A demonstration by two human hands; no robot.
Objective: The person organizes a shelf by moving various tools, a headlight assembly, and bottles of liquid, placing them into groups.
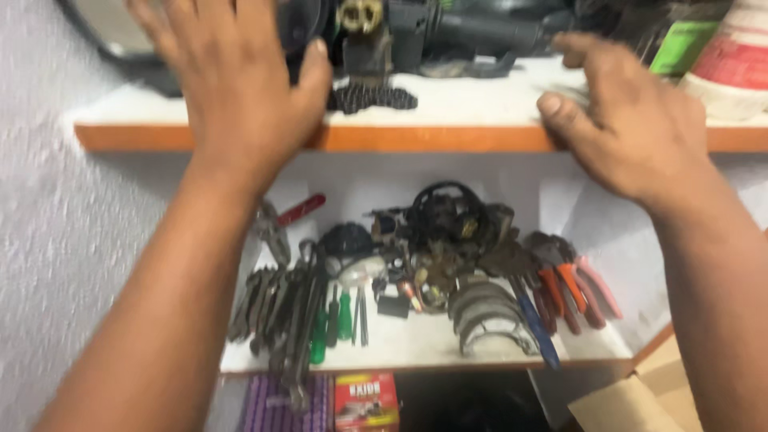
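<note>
My left hand is raised in front of the upper shelf, fingers spread and empty, close to a black chain and a dark machine part. My right hand hovers over the right side of the same white, orange-edged shelf with fingers apart, holding nothing. On the lower shelf lie several wrenches, green-handled screwdrivers, orange-handled pliers, curved metal brake shoes and a tangle of dark parts.
A black angle grinder rests at the back of the upper shelf, beside a green container and a white and red tub. A small red box and cardboard sit below. A rough white wall stands on the left.
</note>
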